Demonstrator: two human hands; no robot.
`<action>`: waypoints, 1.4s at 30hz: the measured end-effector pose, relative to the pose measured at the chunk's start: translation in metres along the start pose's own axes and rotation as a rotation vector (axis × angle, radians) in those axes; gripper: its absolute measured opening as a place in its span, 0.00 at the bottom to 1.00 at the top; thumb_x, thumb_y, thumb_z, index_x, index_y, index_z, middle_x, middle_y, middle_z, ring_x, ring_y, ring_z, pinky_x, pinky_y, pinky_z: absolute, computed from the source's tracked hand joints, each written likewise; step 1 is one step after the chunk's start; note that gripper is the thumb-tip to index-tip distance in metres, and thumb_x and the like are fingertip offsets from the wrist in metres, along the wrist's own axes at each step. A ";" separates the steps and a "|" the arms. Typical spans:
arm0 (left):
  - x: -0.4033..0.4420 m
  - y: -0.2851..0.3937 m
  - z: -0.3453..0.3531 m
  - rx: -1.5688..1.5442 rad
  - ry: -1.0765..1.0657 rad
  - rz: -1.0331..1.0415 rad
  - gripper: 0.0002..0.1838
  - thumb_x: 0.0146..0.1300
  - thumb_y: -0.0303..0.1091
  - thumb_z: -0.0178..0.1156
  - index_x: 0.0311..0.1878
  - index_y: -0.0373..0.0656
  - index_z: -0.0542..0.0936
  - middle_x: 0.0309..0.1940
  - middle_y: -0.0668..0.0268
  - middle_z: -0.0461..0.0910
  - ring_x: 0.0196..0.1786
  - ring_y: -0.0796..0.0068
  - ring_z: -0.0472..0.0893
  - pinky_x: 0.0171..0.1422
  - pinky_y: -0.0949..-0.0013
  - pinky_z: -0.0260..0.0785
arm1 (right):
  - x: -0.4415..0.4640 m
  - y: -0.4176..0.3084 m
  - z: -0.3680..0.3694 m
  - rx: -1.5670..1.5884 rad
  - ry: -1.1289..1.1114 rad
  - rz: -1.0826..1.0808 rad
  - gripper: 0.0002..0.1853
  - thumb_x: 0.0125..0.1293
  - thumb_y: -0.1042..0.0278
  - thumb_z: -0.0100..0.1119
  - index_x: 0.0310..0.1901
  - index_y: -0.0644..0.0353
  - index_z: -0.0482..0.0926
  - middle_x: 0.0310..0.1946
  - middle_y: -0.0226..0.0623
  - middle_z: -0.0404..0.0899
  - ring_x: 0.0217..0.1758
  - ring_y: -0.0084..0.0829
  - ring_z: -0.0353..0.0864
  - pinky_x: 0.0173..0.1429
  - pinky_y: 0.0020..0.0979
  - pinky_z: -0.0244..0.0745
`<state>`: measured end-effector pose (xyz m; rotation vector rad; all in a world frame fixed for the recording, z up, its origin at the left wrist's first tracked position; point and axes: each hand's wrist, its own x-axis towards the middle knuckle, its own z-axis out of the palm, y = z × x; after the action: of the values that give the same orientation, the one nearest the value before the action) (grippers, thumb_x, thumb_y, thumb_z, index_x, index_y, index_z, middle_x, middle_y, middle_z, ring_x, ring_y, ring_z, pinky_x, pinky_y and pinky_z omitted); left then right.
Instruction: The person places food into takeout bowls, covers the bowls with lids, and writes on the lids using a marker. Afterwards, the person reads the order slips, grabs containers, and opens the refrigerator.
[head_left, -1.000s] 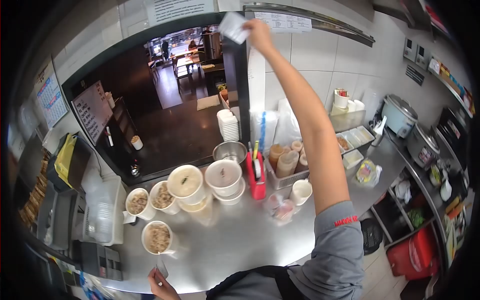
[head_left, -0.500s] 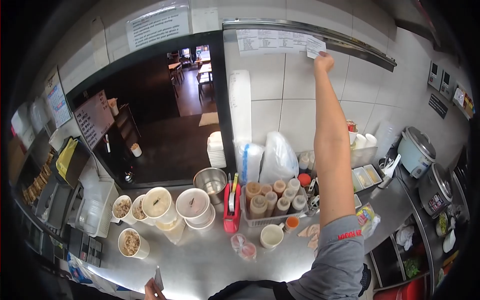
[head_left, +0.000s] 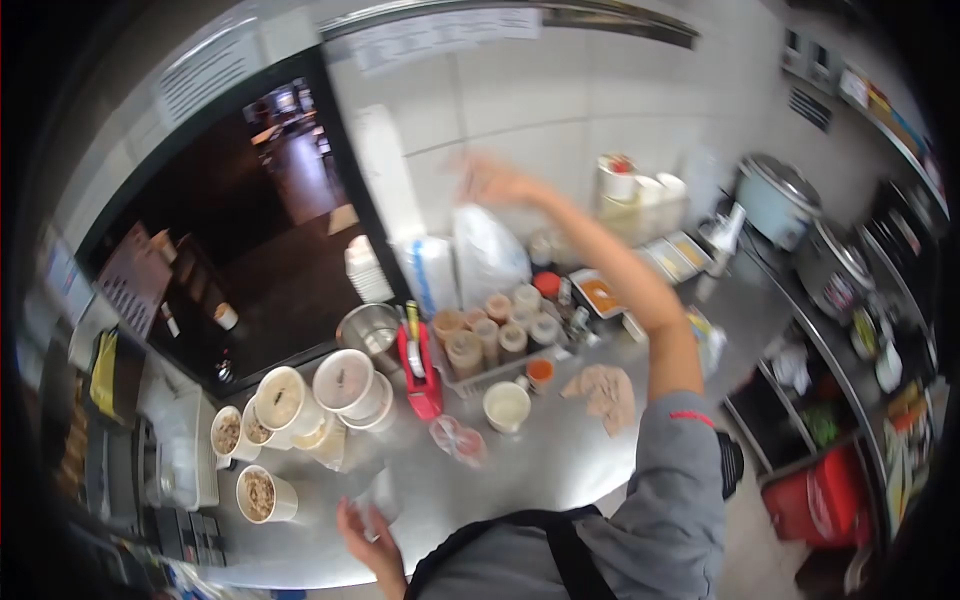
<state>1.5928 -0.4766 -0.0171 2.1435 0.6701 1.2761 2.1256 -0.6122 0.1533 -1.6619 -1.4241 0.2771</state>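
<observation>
My right hand (head_left: 492, 182) is raised in front of the tiled wall, blurred, with its fingers spread and nothing visible in it. Low over the steel counter, my left hand (head_left: 370, 535) has its fingers round a blurred, pale, see-through item (head_left: 377, 498). Left of that hand stands a tub of light brown food (head_left: 259, 495). Lidded white tubs (head_left: 343, 382) are stacked behind it, beside a red tape dispenser (head_left: 418, 368). Paper slips (head_left: 450, 38) hang in a row from the metal rail above.
Sauce bottles fill a grey basket (head_left: 490, 375) at the back. An empty-looking white cup (head_left: 507, 407) and a beige cloth (head_left: 603, 395) lie nearer. Rice cookers (head_left: 778, 200) stand at the right. A dark pass-through opening (head_left: 270, 220) is at the left.
My right hand has come down from the rail, where it held a paper slip, and no slip shows in it now. My left hand has moved further over the counter. The view has shifted.
</observation>
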 end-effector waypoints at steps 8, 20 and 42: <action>-0.042 0.018 0.032 -0.558 -0.584 0.170 0.28 0.53 0.17 0.56 0.58 0.35 0.63 0.35 0.61 0.72 0.39 0.73 0.75 0.42 0.74 0.67 | -0.197 -0.111 0.329 0.290 -0.762 -0.035 0.27 0.51 0.58 0.68 0.46 0.71 0.73 0.42 0.46 0.77 0.45 0.30 0.74 0.50 0.30 0.69; -0.154 0.108 0.050 -0.928 -1.532 -0.096 0.30 0.51 0.15 0.55 0.58 0.38 0.60 0.29 0.68 0.66 0.33 0.77 0.75 0.33 0.80 0.65 | -0.507 -0.215 0.389 0.604 0.895 0.616 0.10 0.53 0.72 0.63 0.37 0.68 0.77 0.29 0.33 0.80 0.32 0.21 0.78 0.31 0.23 0.74; -0.619 0.539 0.037 -1.437 -2.389 -0.056 0.15 0.64 0.29 0.50 0.53 0.43 0.63 0.50 0.57 0.67 0.50 0.63 0.73 0.47 0.66 0.70 | -1.010 -0.494 0.310 -0.334 2.473 0.380 0.06 0.60 0.72 0.56 0.38 0.62 0.72 0.29 0.31 0.78 0.30 0.17 0.76 0.30 0.20 0.69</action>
<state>1.4361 -1.2825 -0.0515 0.8918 -0.9318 -1.0542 1.2710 -1.3837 -0.0324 -1.0512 0.7689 -1.4092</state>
